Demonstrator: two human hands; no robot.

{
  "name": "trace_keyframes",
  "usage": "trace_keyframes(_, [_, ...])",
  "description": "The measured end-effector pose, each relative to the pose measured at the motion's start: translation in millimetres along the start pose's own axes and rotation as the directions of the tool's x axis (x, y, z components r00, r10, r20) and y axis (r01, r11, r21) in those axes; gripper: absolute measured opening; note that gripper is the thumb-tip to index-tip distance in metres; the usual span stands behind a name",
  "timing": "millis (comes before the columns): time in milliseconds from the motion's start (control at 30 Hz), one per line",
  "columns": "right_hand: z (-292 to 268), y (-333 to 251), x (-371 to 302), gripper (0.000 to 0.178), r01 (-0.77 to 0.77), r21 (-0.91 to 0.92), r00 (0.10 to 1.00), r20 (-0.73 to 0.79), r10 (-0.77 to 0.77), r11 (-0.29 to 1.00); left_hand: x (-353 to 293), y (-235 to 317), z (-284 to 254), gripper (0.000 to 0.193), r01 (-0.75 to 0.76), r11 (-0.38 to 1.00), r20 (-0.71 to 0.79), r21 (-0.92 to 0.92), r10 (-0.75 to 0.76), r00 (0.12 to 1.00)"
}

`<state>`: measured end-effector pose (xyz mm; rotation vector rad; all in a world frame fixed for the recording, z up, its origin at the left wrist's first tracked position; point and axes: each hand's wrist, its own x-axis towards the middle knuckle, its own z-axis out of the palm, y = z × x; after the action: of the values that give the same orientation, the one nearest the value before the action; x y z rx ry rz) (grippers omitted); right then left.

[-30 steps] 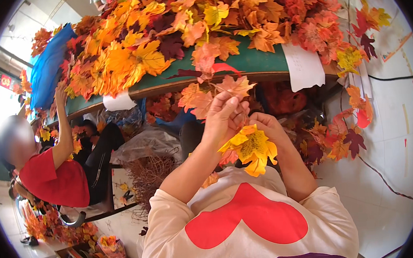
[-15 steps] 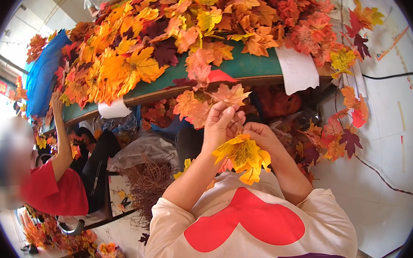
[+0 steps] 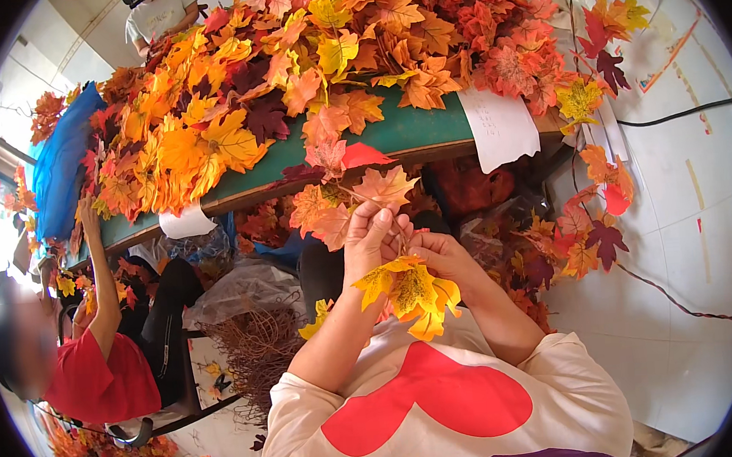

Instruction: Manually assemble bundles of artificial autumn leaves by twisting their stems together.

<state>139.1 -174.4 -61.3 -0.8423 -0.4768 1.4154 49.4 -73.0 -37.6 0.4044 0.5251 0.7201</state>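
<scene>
Here are the two hands, close together at chest height, fingertips nearly meeting in front of the tabletop edge. The left hand (image 3: 368,235) has thumb and fingers pinched on a thin brown stem (image 3: 352,192); the right hand (image 3: 443,261) comes in just beside it, fingers curled in, though whether they're clamped on anything I cannot tell. Above the left knuckles fan peach-orange leaves (image 3: 386,186); below the fingers hang yellow leaves (image 3: 413,289), speckled dark at the centre.

For good handling, I'd say pinch lightly near the join, steady the stem with the left, let the right's fingertips do the fine work, and keep the thin blades out of the grip so they don't crease. Tugging on a leaf looks the likeliest way to spoil it.

And the textures! Pointed lobes, printed veins, a fabric-like look. Outward now: the green tabletop (image 3: 423,131) with its brown edge, buried under a leaf heap (image 3: 224,145) of orange, red and plum. White paper (image 3: 499,126) drapes over the edge. Left and lower, a tangle of wiry brown stems (image 3: 260,346) beside crinkled clear plastic (image 3: 243,292); farther left, a co-worker in a red shirt (image 3: 101,379).
</scene>
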Motion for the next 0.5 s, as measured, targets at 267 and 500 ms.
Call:
trace_keyframes(267, [-2,3,2,0.014,0.007,-0.032,1.000,-0.010,-0.007,0.999,0,0,-3,0.016,-0.020,1.000,-0.006,0.004,0.020,1.000])
trace_keyframes(500, [-12,9,8,0.012,0.086,-0.064,0.994,-0.060,-0.090,0.994,10,-5,-2,0.021,0.005,1.000,0.016,-0.030,-0.004,1.000])
